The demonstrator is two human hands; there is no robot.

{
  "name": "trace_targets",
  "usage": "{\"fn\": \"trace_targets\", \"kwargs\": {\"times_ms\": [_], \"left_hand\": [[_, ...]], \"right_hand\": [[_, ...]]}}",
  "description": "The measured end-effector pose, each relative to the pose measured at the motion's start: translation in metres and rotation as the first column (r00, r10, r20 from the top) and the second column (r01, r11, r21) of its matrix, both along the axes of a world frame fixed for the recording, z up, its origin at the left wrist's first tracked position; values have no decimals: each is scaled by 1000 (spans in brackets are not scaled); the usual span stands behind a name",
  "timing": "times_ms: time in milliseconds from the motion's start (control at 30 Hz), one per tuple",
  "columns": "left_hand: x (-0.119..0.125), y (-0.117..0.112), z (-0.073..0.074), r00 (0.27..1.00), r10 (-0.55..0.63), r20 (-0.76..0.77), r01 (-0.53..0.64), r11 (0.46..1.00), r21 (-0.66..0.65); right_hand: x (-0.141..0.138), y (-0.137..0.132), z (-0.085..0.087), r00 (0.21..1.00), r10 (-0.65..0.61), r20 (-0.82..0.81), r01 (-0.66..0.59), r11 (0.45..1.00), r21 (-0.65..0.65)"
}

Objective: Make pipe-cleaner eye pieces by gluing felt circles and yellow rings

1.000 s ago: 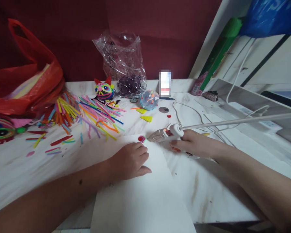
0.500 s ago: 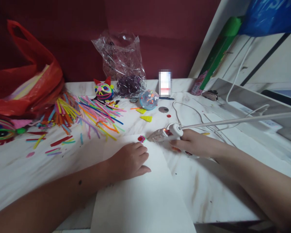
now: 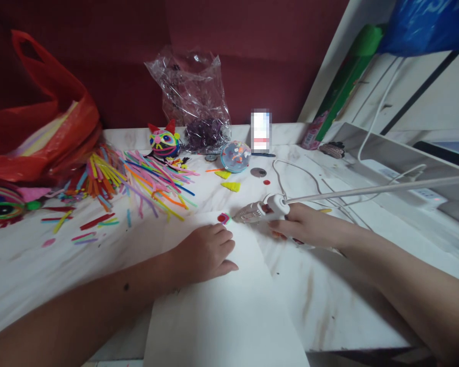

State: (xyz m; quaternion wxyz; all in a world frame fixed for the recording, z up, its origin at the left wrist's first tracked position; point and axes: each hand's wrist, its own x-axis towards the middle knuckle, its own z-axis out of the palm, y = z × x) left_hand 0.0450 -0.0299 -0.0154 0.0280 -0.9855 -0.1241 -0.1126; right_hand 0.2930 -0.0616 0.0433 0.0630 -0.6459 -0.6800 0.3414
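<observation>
My right hand [image 3: 309, 224] grips a white hot glue gun [image 3: 260, 211] whose nozzle points left at a small round pink and red piece [image 3: 224, 218] on the far edge of a white paper sheet [image 3: 222, 311]. A glue stick [image 3: 378, 189] juts out of the gun's back to the right. My left hand [image 3: 206, 253] rests flat on the sheet, fingers loosely curled, just in front of the round piece and holding nothing.
Coloured pipe cleaners [image 3: 137, 181] are spread at the back left beside a red plastic bag [image 3: 42, 127]. A small cat figure [image 3: 163, 141], a clear bag [image 3: 195, 102], a clear ball [image 3: 235, 156] and yellow felt bits [image 3: 231, 186] stand behind. White cables [image 3: 309, 178] run right to a power strip [image 3: 405, 183].
</observation>
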Motion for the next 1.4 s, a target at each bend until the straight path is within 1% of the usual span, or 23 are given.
{"fn": "trace_targets", "kwargs": {"times_ms": [333, 500, 600, 667, 767, 867, 933, 1000, 1033, 1100, 1167, 1233, 1300, 1400], "left_hand": [[0, 0, 0, 1000, 0, -4, 0, 1000, 2], [0, 0, 1, 1000, -5, 2, 5, 1000, 16], [0, 0, 0, 1000, -11, 12, 11, 1000, 20], [0, 0, -1, 1000, -11, 14, 11, 1000, 24], [0, 1, -2, 1000, -14, 16, 14, 999, 31], [-1, 2, -1, 1000, -21, 22, 20, 999, 36], [0, 2, -1, 999, -23, 26, 22, 999, 41], [0, 1, -1, 999, -23, 27, 22, 999, 49], [0, 1, 0, 999, -23, 26, 22, 998, 52], [0, 0, 1, 1000, -18, 22, 17, 998, 53], [0, 0, 1, 1000, -14, 18, 13, 999, 51], [1, 0, 2, 1000, -11, 17, 10, 999, 50], [0, 0, 2, 1000, -12, 15, 11, 999, 52], [0, 0, 1, 1000, -10, 12, 10, 999, 52]], "right_hand": [[1, -1, 0, 1000, 16, -12, -16, 1000, 18], [-1, -2, 6, 998, -37, -48, 35, 999, -31], [-1, -3, 9, 993, -63, -102, 61, 998, -28], [0, -4, 10, 987, -68, -144, 68, 998, -3], [1, -4, 9, 970, -69, -233, 87, 994, 68], [0, -6, 9, 948, -94, -305, 141, 981, 137], [-1, -8, 9, 929, -123, -348, 203, 958, 201], [0, -10, 10, 912, -147, -383, 264, 925, 273], [2, -10, 11, 911, -148, -386, 273, 916, 295], [5, -9, 12, 929, -135, -344, 237, 932, 273], [9, -8, 13, 962, -98, -256, 149, 970, 190], [11, -7, 15, 984, -48, -170, 67, 992, 108], [11, -7, 15, 993, -4, -122, 11, 998, 57], [7, -6, 13, 996, 4, -90, -5, 1000, -1]]}}
